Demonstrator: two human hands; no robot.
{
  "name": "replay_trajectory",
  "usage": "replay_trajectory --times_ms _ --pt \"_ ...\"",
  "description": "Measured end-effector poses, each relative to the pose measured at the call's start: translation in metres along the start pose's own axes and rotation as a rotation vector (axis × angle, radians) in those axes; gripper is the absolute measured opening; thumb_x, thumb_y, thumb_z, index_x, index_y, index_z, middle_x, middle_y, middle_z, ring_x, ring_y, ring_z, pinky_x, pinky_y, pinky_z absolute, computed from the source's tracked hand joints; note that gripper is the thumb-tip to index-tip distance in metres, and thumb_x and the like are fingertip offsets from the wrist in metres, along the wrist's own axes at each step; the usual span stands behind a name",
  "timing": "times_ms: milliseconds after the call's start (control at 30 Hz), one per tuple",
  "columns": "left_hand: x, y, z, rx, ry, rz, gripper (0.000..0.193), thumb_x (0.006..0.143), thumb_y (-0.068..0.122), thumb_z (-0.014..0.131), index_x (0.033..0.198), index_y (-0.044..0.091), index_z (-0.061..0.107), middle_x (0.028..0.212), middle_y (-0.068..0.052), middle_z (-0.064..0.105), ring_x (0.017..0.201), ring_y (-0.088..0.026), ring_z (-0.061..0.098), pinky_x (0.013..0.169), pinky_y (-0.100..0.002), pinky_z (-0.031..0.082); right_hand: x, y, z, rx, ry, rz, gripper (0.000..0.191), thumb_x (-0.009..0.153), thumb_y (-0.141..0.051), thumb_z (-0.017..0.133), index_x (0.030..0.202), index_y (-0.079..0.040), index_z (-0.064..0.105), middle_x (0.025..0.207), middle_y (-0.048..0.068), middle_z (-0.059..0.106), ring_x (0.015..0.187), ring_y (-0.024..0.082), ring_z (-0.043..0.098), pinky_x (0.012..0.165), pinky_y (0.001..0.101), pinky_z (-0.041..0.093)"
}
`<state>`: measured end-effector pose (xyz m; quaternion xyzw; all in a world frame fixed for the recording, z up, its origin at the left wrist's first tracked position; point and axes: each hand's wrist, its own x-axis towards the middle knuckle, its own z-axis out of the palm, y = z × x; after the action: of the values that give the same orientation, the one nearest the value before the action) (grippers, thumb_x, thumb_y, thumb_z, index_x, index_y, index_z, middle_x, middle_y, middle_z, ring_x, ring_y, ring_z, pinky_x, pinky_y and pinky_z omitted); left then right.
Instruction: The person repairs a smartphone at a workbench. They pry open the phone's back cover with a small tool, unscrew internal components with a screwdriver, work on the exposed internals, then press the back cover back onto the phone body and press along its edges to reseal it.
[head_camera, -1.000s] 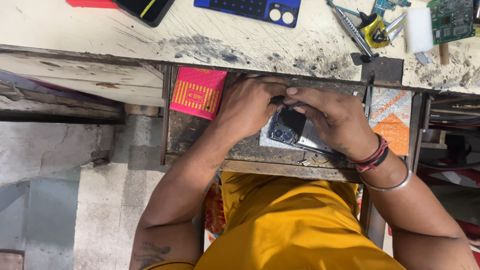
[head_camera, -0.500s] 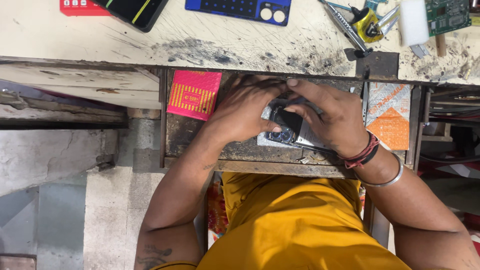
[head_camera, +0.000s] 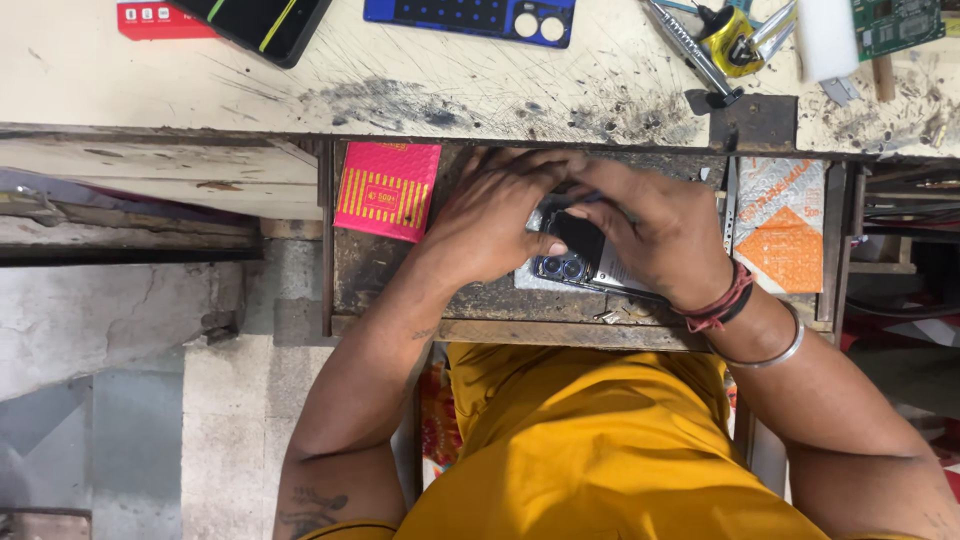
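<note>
Our hands, left (head_camera: 500, 225) and right (head_camera: 665, 235), clasp a phone (head_camera: 572, 250) mid-frame, over the drawer (head_camera: 380, 275) under the scarred bench (head_camera: 450, 75) at top.

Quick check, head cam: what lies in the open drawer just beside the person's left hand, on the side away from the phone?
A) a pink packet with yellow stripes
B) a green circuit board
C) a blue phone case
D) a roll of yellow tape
A: the pink packet with yellow stripes lies in the drawer next to the left hand; the circuit board and blue case lie up on the bench top.
</note>
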<state>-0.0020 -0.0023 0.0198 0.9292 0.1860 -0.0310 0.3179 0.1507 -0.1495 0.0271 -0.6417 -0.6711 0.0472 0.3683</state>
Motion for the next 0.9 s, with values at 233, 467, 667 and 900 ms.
replay_trajectory --times_ms 233,467,667,900 --pt "-0.002 0.001 -0.002 -0.026 -0.010 -0.011 0.082 0.072 0.034 0.088 0.143 0.014 0.052 0.157 0.002 0.043 0.145 -0.027 0.035 0.120 -0.059 0.014 -0.001 0.003 0.003 0.107 -0.038 0.020 0.049 0.094 -0.007 0.080 0.137 -0.012 0.058 0.108 0.012 0.076 0.094 0.030 0.077 0.075 0.0349 0.061" --pt "-0.003 -0.002 -0.004 0.005 0.022 0.028 0.080 0.072 0.036 0.088 0.140 0.011 0.055 0.156 0.001 0.046 0.144 -0.027 0.039 0.121 -0.057 0.018 -0.006 0.005 0.007 0.063 0.019 0.026 0.053 0.089 -0.010 0.084 0.136 -0.010 0.058 0.105 0.015 0.075 0.088 0.031 0.076 0.071 0.0348 0.059" --pt "0.000 -0.002 -0.002 0.008 -0.062 -0.063 0.075 0.075 0.040 0.086 0.138 0.012 0.056 0.146 -0.005 0.054 0.142 -0.027 0.041 0.123 -0.058 0.016 -0.010 0.010 0.007 0.261 0.222 0.009 0.042 0.096 -0.002 0.080 0.128 -0.001 0.052 0.112 0.015 0.074 0.103 0.024 0.077 0.083 0.0302 0.063" --pt "0.004 -0.005 0.005 -0.046 0.011 0.020 0.073 0.076 0.036 0.084 0.141 0.018 0.055 0.140 -0.008 0.056 0.138 -0.028 0.041 0.120 -0.060 0.015 0.025 0.021 -0.010 0.253 0.450 0.054 0.030 0.102 0.003 0.081 0.109 0.002 0.051 0.105 0.019 0.075 0.103 0.022 0.077 0.075 0.0234 0.060"
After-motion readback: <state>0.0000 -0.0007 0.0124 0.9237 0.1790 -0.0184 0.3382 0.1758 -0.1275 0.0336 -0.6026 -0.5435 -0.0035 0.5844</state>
